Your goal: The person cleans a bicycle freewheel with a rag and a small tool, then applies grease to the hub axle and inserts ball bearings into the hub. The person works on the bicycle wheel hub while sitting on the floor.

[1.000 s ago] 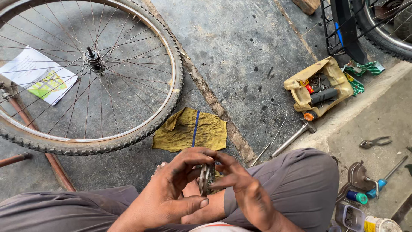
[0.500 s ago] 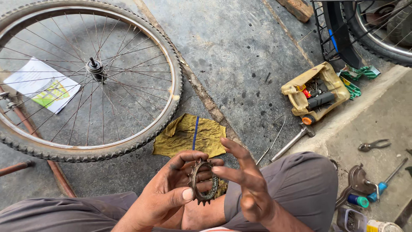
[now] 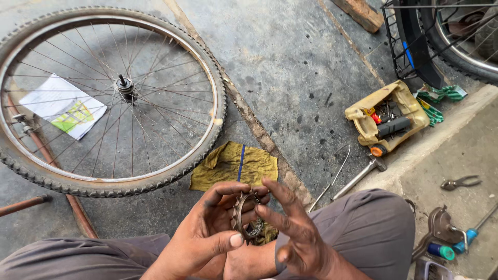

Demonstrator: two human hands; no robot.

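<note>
Sprocket [image 3: 248, 218] now upright above the yellow rag [image 3: 228, 165], pinched in my left hand [image 3: 207, 233]; my right hand [image 3: 290, 231] has let go, fingers spread, teeth exposed for checking.

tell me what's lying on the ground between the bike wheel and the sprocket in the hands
A crumpled yellow rag with a thin blue stick across it lies there, between the wheel and the sprocket, in the head view.

We are curling our left hand [image 3: 207, 236] into a closed grip, thumb and fingers pinching. We are holding our right hand [image 3: 293, 233] open beside it, fingers spread, both forearms resting between our knees.
</note>
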